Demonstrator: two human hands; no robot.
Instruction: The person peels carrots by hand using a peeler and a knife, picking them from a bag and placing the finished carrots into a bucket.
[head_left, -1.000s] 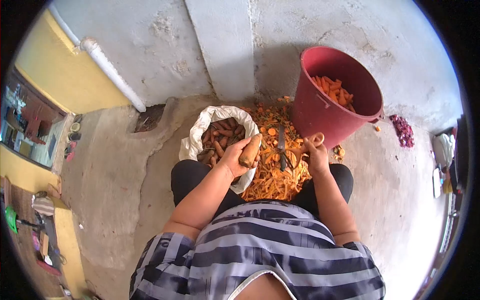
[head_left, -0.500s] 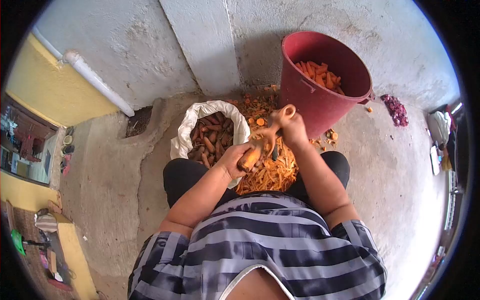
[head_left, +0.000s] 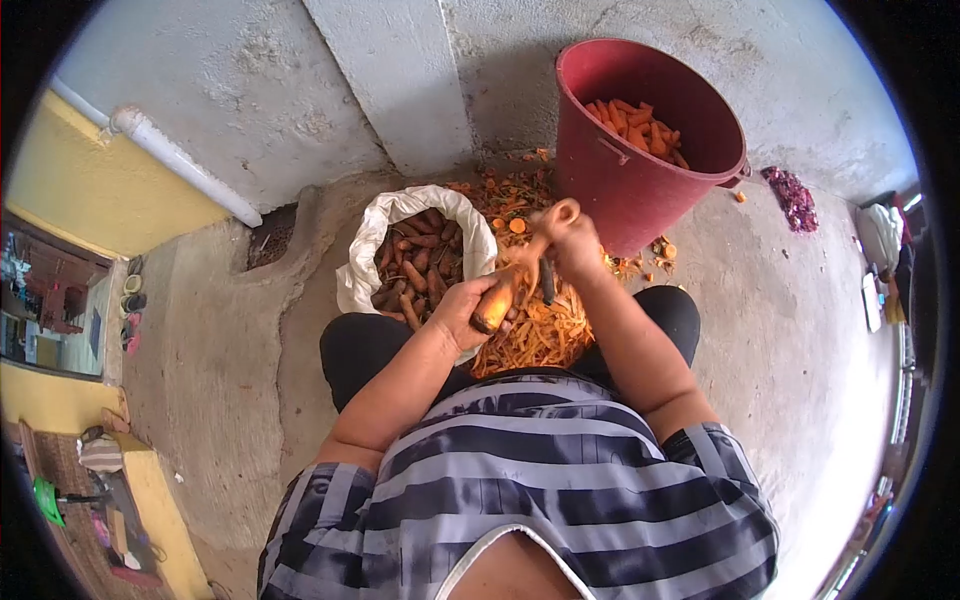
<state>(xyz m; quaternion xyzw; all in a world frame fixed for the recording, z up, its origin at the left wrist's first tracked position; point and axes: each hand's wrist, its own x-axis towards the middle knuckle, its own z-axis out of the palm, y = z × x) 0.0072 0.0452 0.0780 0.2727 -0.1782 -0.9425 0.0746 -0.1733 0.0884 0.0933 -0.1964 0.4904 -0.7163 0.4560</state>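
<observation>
My left hand (head_left: 465, 312) is wrapped round a partly peeled carrot (head_left: 492, 308), its thick end pointing toward me. Closed and smeared by motion, my right hand (head_left: 577, 248) grips a tan peeler (head_left: 563, 210) with a ring-shaped end, just beyond the carrot. Strips of orange peel (head_left: 545, 340) lie heaped below both hands, between my knees. Left of them, an open white sack (head_left: 360, 245) holds many unpeeled carrots (head_left: 425, 265). Orange peeled carrots (head_left: 640, 130) lie inside the tall red bin (head_left: 610, 200) beyond my right hand.
A rough grey wall (head_left: 520, 90) rises behind the bin and sack. Carrot ends (head_left: 668, 252) and scraps lie on the concrete floor (head_left: 210, 370). Purple-red net material (head_left: 790, 198) lies to the right of the bin. A white pipe (head_left: 185, 165) runs along the left wall.
The view has shifted slightly, so the bin and sack appear higher. Both hands keep their hold; the carrot has turned a little and shows a brighter peeled face.
</observation>
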